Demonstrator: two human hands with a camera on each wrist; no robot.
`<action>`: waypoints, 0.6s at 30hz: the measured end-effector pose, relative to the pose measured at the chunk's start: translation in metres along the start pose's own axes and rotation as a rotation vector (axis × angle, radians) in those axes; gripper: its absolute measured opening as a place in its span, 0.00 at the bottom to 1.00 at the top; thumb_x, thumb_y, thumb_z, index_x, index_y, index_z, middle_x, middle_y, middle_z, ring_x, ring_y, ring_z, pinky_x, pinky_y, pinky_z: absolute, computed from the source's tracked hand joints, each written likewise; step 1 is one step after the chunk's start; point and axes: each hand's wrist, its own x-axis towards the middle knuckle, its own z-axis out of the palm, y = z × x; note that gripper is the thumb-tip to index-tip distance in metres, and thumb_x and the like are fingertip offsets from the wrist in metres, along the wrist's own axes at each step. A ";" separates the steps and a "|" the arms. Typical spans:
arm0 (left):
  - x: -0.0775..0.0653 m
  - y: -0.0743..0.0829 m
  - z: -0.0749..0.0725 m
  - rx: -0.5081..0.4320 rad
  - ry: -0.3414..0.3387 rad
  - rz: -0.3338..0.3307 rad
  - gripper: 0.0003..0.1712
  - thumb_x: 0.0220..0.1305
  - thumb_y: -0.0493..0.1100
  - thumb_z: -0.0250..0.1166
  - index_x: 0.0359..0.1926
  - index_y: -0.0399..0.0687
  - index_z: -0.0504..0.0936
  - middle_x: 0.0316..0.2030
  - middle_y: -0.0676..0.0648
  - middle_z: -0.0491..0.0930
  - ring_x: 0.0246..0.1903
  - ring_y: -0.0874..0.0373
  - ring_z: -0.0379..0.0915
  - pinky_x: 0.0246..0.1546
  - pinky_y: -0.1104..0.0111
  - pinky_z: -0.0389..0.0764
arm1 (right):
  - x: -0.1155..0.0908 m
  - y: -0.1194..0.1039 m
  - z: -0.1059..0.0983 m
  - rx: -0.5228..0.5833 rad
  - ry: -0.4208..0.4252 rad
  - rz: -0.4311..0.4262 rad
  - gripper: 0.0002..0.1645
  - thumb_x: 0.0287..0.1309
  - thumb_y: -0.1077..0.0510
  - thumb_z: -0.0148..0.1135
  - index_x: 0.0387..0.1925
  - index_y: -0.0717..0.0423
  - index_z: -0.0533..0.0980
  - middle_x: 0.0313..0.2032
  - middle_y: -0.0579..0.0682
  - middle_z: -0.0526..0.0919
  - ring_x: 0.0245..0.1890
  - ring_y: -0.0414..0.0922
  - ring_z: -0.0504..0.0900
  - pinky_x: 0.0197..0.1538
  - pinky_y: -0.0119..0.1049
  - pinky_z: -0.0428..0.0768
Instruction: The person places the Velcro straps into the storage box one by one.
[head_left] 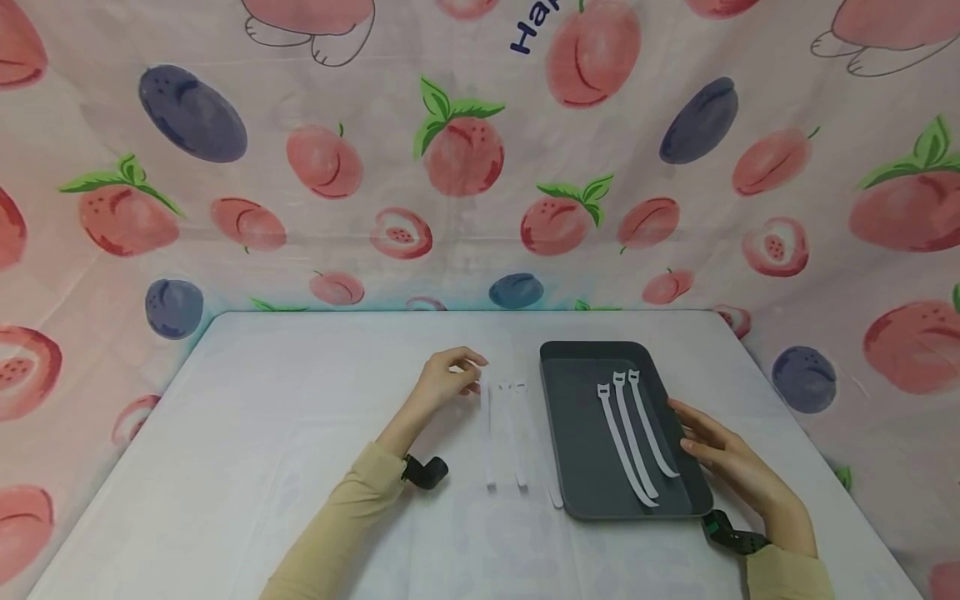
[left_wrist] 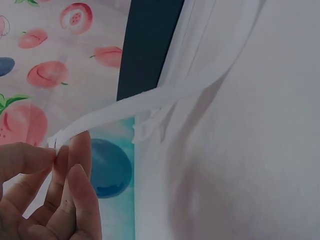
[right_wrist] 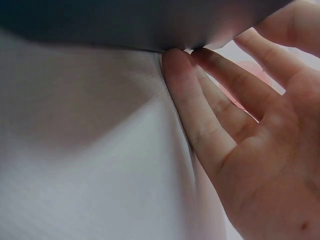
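My left hand (head_left: 446,379) pinches the head end of a white slotted cable tie (left_wrist: 125,107) between thumb and fingertips. The pinched end is lifted, and the strip slopes down toward the white table. Beside it on the table lies another white cable tie (head_left: 519,442), and one more (head_left: 556,492) runs along the tray's left side. Three white cable ties (head_left: 626,425) lie side by side in the dark grey tray (head_left: 577,467), their slotted heads toward the far end. My right hand (head_left: 738,462), its fingers extended, touches the tray's right edge; in the right wrist view the fingertips (right_wrist: 180,65) meet the tray's side.
The white table (head_left: 300,400) ends at a fruit-printed cloth (head_left: 465,158) hanging behind and beside it. Dark wrist cameras sit on both wrists, the left one (head_left: 426,472) just above the table and the right one (head_left: 731,533) near the tray's front right corner.
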 end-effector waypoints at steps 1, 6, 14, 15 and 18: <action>-0.001 0.001 0.000 -0.004 -0.002 0.006 0.12 0.60 0.37 0.55 0.44 0.44 0.81 0.34 0.39 0.80 0.27 0.54 0.83 0.31 0.67 0.81 | 0.000 0.000 0.000 0.001 0.001 0.000 0.36 0.64 0.51 0.48 0.70 0.39 0.47 0.71 0.59 0.42 0.60 0.20 0.50 0.61 0.68 0.50; -0.007 0.008 -0.001 -0.008 -0.002 0.032 0.12 0.60 0.37 0.56 0.43 0.45 0.81 0.34 0.38 0.80 0.27 0.54 0.83 0.31 0.66 0.81 | 0.000 0.000 0.000 0.002 0.003 0.005 0.36 0.64 0.51 0.48 0.70 0.38 0.47 0.71 0.59 0.42 0.68 0.35 0.48 0.61 0.69 0.50; -0.016 0.018 0.000 -0.008 -0.017 0.041 0.11 0.61 0.37 0.56 0.42 0.48 0.82 0.36 0.36 0.80 0.25 0.59 0.82 0.32 0.63 0.81 | 0.000 0.001 0.000 0.002 -0.001 0.008 0.36 0.64 0.51 0.48 0.70 0.37 0.47 0.71 0.59 0.42 0.71 0.51 0.44 0.61 0.68 0.50; -0.017 0.019 0.000 -0.010 -0.018 0.039 0.11 0.61 0.37 0.56 0.42 0.48 0.82 0.37 0.35 0.80 0.25 0.59 0.82 0.32 0.62 0.81 | 0.001 0.001 0.000 0.005 -0.002 0.009 0.36 0.64 0.51 0.48 0.70 0.37 0.47 0.71 0.59 0.41 0.71 0.54 0.42 0.61 0.68 0.49; -0.020 0.022 0.000 -0.008 -0.014 0.040 0.11 0.60 0.37 0.56 0.42 0.47 0.81 0.37 0.35 0.80 0.26 0.56 0.82 0.34 0.58 0.81 | 0.001 0.000 0.000 0.016 -0.002 0.016 0.37 0.64 0.51 0.49 0.70 0.37 0.47 0.71 0.59 0.41 0.70 0.61 0.39 0.61 0.70 0.48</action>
